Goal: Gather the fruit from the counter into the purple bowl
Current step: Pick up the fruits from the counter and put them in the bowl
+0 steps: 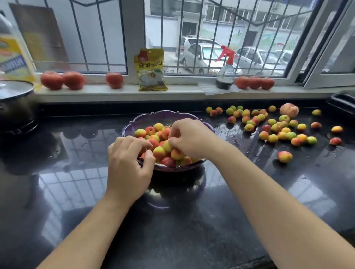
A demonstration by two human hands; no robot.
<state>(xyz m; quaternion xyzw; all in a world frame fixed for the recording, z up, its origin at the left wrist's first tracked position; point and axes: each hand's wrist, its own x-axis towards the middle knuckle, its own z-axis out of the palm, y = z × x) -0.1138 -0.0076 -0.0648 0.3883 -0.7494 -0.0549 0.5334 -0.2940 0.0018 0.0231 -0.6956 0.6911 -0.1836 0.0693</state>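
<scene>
A purple scalloped bowl [152, 117] stands mid-counter, heaped with small red, yellow and green fruit [159, 152]. Over its near left rim my left hand [127, 166] has curled fingers among the fruit; whether it holds one is hidden. My right hand [190, 140] hovers above the right side of the bowl with fingers bent down onto the pile, and fruit shows under its fingertips. Several more small fruit [273, 127] lie scattered on the wet black counter to the right, one [284, 156] nearer the front. A larger peach [289, 110] sits among them.
A black pot with a lid [10, 94] stands at the left. On the windowsill are tomatoes [62, 80], a yellow packet [152, 69], a spray bottle [225, 72] and more tomatoes [254, 82]. A dark tray [346, 102] lies far right. An oil bottle [6, 49] is far left.
</scene>
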